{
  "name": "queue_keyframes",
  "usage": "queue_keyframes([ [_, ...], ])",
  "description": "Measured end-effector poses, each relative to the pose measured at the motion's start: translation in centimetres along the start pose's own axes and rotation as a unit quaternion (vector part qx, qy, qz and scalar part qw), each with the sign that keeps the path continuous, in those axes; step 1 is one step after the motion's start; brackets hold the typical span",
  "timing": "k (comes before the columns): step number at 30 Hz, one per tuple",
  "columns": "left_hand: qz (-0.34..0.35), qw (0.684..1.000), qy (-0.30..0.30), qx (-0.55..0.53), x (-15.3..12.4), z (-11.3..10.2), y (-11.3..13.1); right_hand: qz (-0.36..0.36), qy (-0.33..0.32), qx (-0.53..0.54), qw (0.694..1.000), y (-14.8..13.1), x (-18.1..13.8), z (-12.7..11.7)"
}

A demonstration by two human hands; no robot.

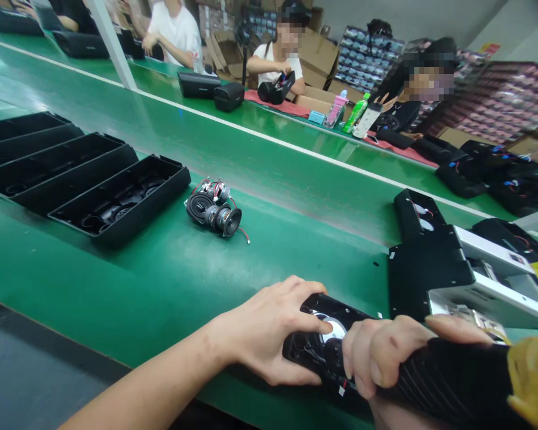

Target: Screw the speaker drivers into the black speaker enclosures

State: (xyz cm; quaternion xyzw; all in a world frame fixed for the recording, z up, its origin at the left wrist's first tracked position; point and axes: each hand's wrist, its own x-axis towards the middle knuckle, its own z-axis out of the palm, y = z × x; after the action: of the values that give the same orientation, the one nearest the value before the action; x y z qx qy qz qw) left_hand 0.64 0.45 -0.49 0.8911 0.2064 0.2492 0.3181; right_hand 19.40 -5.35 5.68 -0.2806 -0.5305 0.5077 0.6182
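My left hand point(273, 334) grips a black speaker housing point(363, 312) near the front edge of the bench, fingers on the far wall. Its index finger reaches in to a round speaker driver point(336, 329) with a silvery back. A short wire with a white plug point(342, 390) hangs at the near side. Wrapped around the ridged black grip of an electric screwdriver point(448, 376) is my right hand point(394, 352), low over the housing's right part. The tool has a yellow patch at its rear; its tip is hidden.
Loose speaker drivers point(213, 209) with wires lie mid-bench, beside several open black housings point(121, 197) at left. A black-and-white machine point(430, 269) stands close on the right, with another housing point(416, 212) behind it. Co-workers point(278, 65) sit across the green bench point(296, 203).
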Motion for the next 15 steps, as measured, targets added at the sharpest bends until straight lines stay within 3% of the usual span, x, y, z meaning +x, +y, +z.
queue_keyframes([
  [3, 0.005, 1.000, -0.008, 0.015, 0.0, -0.1, 0.1, -0.036, 0.059, 0.005, 0.998, 0.2, -0.6, 1.0],
  [5, 0.006, 1.000, -0.009, 0.021, 0.1, 0.0, 0.2, -0.046, 0.049, 0.002, 0.998, 0.4, -0.9, 1.2],
  [8, 0.007, 1.000, -0.008, 0.023, 0.1, 0.0, 0.3, -0.020, 0.012, 0.001, 1.000, 0.6, -1.1, 0.9],
  [15, -0.001, 1.000, -0.003, 0.017, -0.2, 0.3, 0.2, 0.022, 0.078, 0.007, 0.997, 1.5, -1.9, 0.2],
])
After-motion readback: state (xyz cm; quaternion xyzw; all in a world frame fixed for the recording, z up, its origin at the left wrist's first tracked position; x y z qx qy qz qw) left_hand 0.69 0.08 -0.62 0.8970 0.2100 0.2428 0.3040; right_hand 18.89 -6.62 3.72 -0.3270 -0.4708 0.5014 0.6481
